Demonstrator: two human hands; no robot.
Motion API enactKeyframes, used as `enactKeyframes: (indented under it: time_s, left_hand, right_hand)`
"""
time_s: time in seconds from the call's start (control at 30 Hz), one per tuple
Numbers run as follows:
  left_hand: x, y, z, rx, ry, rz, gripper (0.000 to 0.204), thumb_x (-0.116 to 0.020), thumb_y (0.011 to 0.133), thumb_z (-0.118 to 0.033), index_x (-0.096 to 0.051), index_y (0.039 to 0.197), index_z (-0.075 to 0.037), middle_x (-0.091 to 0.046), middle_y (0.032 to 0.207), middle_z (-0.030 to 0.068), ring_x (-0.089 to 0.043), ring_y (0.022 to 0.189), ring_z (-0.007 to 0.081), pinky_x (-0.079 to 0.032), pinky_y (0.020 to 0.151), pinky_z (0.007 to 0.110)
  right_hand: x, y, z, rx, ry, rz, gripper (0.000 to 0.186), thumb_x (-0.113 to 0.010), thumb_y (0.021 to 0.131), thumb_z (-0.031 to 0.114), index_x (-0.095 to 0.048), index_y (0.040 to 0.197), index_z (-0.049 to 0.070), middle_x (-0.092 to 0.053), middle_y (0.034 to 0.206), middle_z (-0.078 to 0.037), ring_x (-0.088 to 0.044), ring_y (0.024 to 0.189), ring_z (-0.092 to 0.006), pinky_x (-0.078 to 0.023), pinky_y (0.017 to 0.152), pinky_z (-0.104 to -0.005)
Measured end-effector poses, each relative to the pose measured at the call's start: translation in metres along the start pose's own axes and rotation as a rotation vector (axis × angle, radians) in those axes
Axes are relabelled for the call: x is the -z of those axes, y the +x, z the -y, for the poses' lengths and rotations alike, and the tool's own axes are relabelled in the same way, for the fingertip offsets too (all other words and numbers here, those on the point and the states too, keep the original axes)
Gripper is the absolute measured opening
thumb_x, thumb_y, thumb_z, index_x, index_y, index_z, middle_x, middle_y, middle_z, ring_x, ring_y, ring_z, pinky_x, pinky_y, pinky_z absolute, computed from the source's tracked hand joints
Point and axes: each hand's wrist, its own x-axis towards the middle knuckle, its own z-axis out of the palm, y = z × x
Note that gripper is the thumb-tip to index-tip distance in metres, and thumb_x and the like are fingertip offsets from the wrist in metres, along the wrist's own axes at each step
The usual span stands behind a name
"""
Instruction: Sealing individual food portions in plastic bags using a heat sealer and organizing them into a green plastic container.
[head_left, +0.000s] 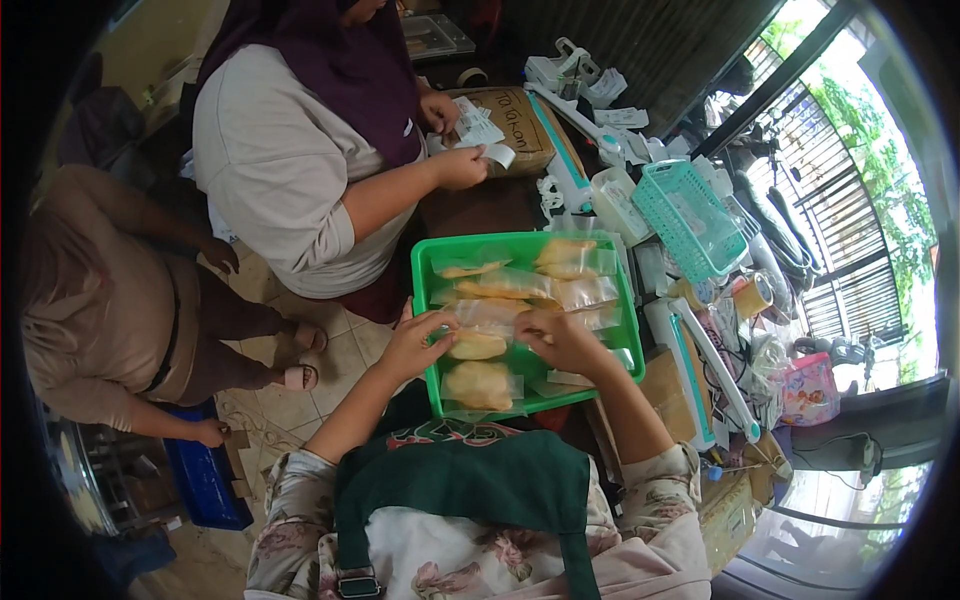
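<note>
View from the head, looking down: a green tray (480, 242) in front of the body, several clear pouches (480, 385) inside with pale yellow contents. Left hand (418, 345) over the tray's left side — thumb and fingertips at the left edge of one pouch (478, 345); whether gripping or merely touching, cannot tell. Right hand (565, 342) over the tray's middle, fingers curled together beside that same pouch, any grip hidden. Done, judging by the layout: pouches filled and laid flat across the tray. Unfinished, most likely: the pouch between both hands — mouths sealed or open, too small to tell. Right of the tray, a white-and-teal sealer (720, 370) and, farther back, a teal basket (665, 225); beyond the tray's left corner, a co-worker (295, 170) holding paper slips (478, 125).
</note>
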Motion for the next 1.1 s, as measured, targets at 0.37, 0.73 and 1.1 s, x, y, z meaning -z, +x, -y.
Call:
enactKeyframes:
  time_s: [0.37,0.73,1.1]
  left_hand:
    - [-0.004,0.003,-0.013,0.032,0.023,-0.039,0.019,-0.07,0.069,-0.016,-0.057,0.083,-0.012,-0.063,0.086,0.0009,-0.059,0.087,0.0183,-0.019,0.101,0.049]
    - [-0.006,0.001,-0.01,0.057,0.004,-0.07,0.02,-0.07,0.068,-0.014,-0.057,0.083,-0.013,-0.063,0.081,0.0002,-0.061,0.083,0.0181,-0.02,0.102,0.048]
    - [-0.005,0.001,-0.012,0.074,-0.036,-0.086,0.019,-0.068,0.07,-0.019,-0.057,0.084,-0.012,-0.063,0.081,0.002,-0.061,0.08,0.0221,-0.016,0.102,0.052]
  right_hand:
    - [0.029,-0.094,-0.017,-0.264,-0.791,0.258,0.048,-0.073,0.057,0.015,-0.061,0.104,0.016,-0.046,0.119,-0.008,-0.036,0.119,-0.0267,-0.032,0.094,-0.0409]
    - [0.064,-0.109,-0.041,-0.275,-0.418,0.164,0.028,-0.071,0.064,0.017,-0.066,0.091,0.014,-0.05,0.113,-0.006,-0.044,0.112,-0.0268,-0.033,0.092,-0.0407]
    - [0.037,-0.056,-0.059,-0.2,-0.564,0.168,0.016,-0.061,0.074,0.024,-0.062,0.083,0.011,-0.063,0.08,-0.008,-0.061,0.075,-0.0247,-0.045,0.072,-0.0374]
